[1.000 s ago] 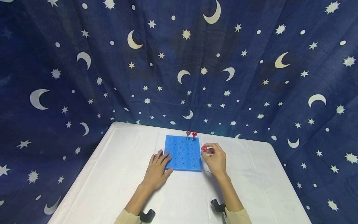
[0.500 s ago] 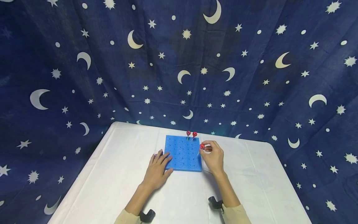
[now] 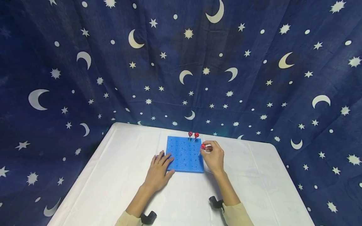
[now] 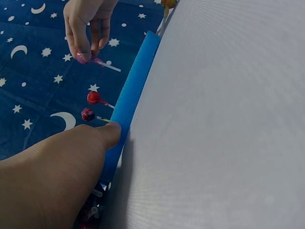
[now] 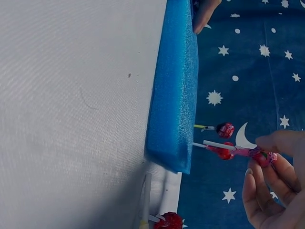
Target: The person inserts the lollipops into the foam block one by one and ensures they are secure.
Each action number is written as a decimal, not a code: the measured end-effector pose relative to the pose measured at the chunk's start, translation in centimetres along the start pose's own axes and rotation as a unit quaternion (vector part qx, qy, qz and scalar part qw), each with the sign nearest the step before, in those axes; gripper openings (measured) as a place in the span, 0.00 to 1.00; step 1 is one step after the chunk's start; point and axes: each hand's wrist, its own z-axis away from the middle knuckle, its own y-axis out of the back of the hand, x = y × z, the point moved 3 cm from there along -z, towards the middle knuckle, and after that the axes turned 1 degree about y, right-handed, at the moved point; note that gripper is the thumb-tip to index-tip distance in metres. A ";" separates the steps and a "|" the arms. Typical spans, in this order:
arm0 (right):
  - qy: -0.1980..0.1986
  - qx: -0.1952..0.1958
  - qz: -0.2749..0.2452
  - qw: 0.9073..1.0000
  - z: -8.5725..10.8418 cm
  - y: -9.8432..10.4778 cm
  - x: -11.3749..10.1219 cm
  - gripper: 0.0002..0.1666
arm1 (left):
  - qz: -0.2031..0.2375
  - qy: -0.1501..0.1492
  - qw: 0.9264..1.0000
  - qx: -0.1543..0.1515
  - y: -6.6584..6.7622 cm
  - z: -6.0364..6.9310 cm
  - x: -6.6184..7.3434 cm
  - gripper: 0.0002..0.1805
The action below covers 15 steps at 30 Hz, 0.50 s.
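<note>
A blue foam block point(image 3: 185, 154) dotted with small holes lies on the table. My left hand point(image 3: 157, 175) rests on its left near edge, fingers spread. Over the block's right side, my right hand point(image 3: 215, 160) pinches a lollipop point(image 3: 203, 146) by its wrapped red-pink head. In the right wrist view, that lollipop's white stick point(image 5: 219, 145) is apart from the foam. Two more lollipops stand in the far right part of the block: a dark red one point(image 3: 190, 134) and a brighter red one point(image 3: 196, 135).
Loose lollipops point(image 4: 95, 210) lie at the block's left, partly hidden by my left hand. Another red lollipop point(image 5: 167, 221) lies at its right side. A white cloth point(image 3: 113, 175) covers the table, and a dark blue star-and-moon curtain point(image 3: 181, 62) hangs behind it.
My right hand has moved left and slightly away from me, carrying the lollipop from beside the block to over its right edge. The left hand stays in place.
</note>
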 end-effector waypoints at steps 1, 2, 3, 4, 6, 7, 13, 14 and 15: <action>0.000 0.000 0.001 1.000 -0.1 -0.1 0.0 0.16 | 0.000 -0.001 1.000 0.004 0.0 0.0 0.0 0.31; 0.002 0.001 0.002 1.000 -0.1 -0.1 0.0 0.16 | -0.001 -0.002 1.000 0.006 0.1 0.0 0.0 0.31; 0.003 0.002 0.003 1.000 -0.1 -0.2 -0.1 0.16 | 0.000 -0.003 1.000 0.009 0.1 0.0 0.0 0.31; 0.004 0.003 0.004 1.000 -0.2 -0.3 -0.1 0.16 | 0.000 -0.004 1.000 0.010 0.1 0.0 0.0 0.31; 0.007 0.005 0.004 1.000 -0.3 -0.4 -0.2 0.16 | -0.001 -0.004 1.000 0.009 0.1 0.0 -0.1 0.31; 0.008 0.005 0.003 1.000 -0.3 -0.5 -0.2 0.16 | -0.001 -0.003 1.000 0.007 0.0 0.1 -0.1 0.31; 0.013 0.017 -0.010 1.000 -0.8 -1.1 -0.6 0.15 | -0.002 0.002 1.000 -0.006 0.0 0.1 -0.2 0.31; 0.013 0.020 -0.010 1.000 -0.9 -1.2 -0.6 0.15 | -0.001 0.003 1.000 -0.007 0.0 0.1 -0.2 0.31; 0.012 0.021 -0.009 1.000 -1.0 -1.3 -0.7 0.15 | 0.001 0.003 1.000 -0.007 -0.1 0.1 -0.2 0.31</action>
